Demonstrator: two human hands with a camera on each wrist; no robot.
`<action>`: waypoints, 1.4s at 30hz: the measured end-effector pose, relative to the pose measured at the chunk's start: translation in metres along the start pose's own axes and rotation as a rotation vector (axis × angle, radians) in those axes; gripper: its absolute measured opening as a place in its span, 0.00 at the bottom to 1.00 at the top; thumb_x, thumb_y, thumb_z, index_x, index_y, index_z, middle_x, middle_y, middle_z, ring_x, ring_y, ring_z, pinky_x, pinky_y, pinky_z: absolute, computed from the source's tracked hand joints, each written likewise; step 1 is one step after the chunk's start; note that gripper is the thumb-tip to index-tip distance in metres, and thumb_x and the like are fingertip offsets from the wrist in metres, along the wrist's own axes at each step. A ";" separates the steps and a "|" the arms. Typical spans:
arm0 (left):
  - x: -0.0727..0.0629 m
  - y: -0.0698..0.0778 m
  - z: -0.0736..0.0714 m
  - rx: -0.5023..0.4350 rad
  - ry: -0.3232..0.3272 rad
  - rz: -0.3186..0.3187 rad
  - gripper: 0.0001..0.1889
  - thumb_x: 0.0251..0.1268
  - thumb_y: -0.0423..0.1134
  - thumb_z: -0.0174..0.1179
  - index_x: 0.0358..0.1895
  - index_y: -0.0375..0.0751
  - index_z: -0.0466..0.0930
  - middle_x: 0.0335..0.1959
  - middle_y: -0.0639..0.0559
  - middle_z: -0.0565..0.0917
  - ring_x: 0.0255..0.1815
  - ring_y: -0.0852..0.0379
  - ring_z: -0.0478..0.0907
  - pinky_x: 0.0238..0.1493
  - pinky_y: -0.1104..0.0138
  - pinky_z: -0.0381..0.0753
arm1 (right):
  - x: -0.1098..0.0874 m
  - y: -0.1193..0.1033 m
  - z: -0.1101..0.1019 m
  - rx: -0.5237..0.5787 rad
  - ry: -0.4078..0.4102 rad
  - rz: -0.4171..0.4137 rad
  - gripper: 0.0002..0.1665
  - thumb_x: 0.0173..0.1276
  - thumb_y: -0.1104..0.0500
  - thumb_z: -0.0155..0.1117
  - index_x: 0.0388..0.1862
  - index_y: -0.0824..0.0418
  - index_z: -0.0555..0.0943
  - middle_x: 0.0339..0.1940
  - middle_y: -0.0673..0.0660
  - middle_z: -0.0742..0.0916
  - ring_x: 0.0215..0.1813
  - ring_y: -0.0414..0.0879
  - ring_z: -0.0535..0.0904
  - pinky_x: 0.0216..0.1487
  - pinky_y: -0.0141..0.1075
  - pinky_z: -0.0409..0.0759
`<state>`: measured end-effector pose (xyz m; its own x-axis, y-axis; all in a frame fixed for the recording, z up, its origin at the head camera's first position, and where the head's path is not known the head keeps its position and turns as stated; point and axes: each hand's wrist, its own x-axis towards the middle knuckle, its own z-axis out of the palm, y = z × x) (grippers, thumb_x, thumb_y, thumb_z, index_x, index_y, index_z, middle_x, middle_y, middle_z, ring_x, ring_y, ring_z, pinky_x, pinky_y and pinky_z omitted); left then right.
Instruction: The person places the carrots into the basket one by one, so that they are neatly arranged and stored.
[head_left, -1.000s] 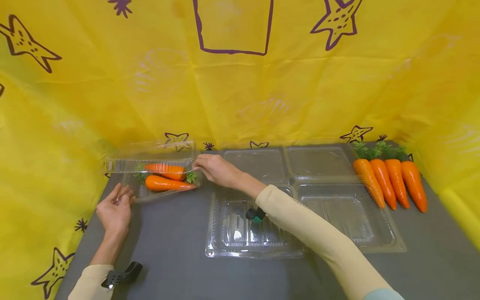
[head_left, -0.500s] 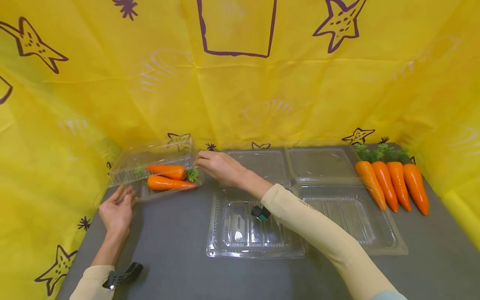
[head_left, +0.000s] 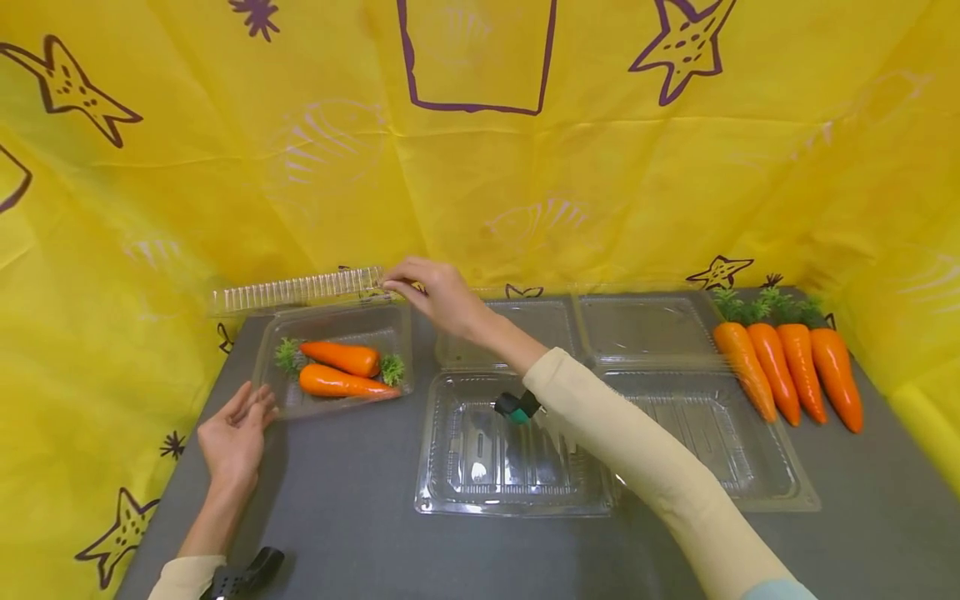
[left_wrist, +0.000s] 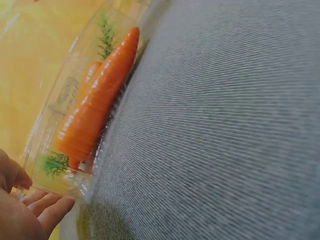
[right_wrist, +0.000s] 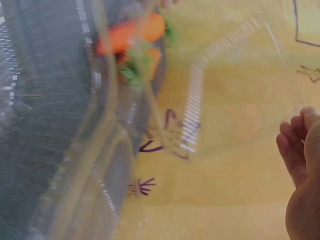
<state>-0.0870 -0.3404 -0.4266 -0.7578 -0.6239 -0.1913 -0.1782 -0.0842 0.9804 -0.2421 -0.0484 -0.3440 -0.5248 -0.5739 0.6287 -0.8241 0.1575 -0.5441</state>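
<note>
In the head view my left hand (head_left: 236,437) is at the near-left corner of a clear plastic container (head_left: 267,354), its thumb and fingers on either side of the rim in the left wrist view. Two orange carrots (head_left: 341,358) with green tops lie in the container, tops at opposite ends. My right hand (head_left: 438,296) pinches the right end of the container's clear lid (head_left: 300,292), which is tilted up along the back edge. The lid (right_wrist: 195,105) and the right hand (right_wrist: 302,155) also show in the right wrist view, against yellow cloth.
Two clear containers (head_left: 423,492) stand open side by side under and beside my right forearm, their lids (head_left: 633,321) laid back. Several carrots (head_left: 802,367) lie in a row at the right. A yellow cloth (head_left: 480,183) rises behind the grey table (head_left: 330,517).
The clear lid has swung up and back from over the carrots, leaving them uncovered. My right hand has moved up with it. The left hand stays at the container's corner.
</note>
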 end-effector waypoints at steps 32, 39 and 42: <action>-0.025 -0.001 -0.026 0.117 -0.068 0.017 0.26 0.68 0.28 0.57 0.69 0.32 0.68 0.47 0.55 0.86 0.39 0.69 0.85 0.40 0.74 0.83 | 0.033 0.034 -0.020 0.471 0.171 0.497 0.13 0.72 0.67 0.59 0.50 0.73 0.81 0.46 0.73 0.85 0.47 0.63 0.82 0.46 0.34 0.85; -0.027 -0.002 -0.028 0.110 -0.076 0.024 0.26 0.68 0.26 0.56 0.69 0.32 0.67 0.42 0.62 0.87 0.39 0.69 0.85 0.40 0.74 0.83 | 0.026 0.043 -0.011 0.496 0.156 0.570 0.15 0.71 0.67 0.59 0.52 0.75 0.80 0.45 0.72 0.85 0.47 0.64 0.82 0.47 0.38 0.86; -0.028 -0.004 -0.028 0.107 -0.089 0.026 0.26 0.69 0.27 0.56 0.69 0.32 0.67 0.41 0.63 0.86 0.39 0.69 0.85 0.40 0.75 0.83 | 0.020 0.047 -0.005 0.495 0.163 0.592 0.15 0.71 0.67 0.60 0.52 0.75 0.80 0.44 0.71 0.85 0.46 0.62 0.83 0.47 0.40 0.86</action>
<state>-0.0478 -0.3442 -0.4243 -0.8149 -0.5527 -0.1745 -0.2203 0.0169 0.9753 -0.2925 -0.0479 -0.3541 -0.9030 -0.3750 0.2098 -0.2271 0.0021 -0.9739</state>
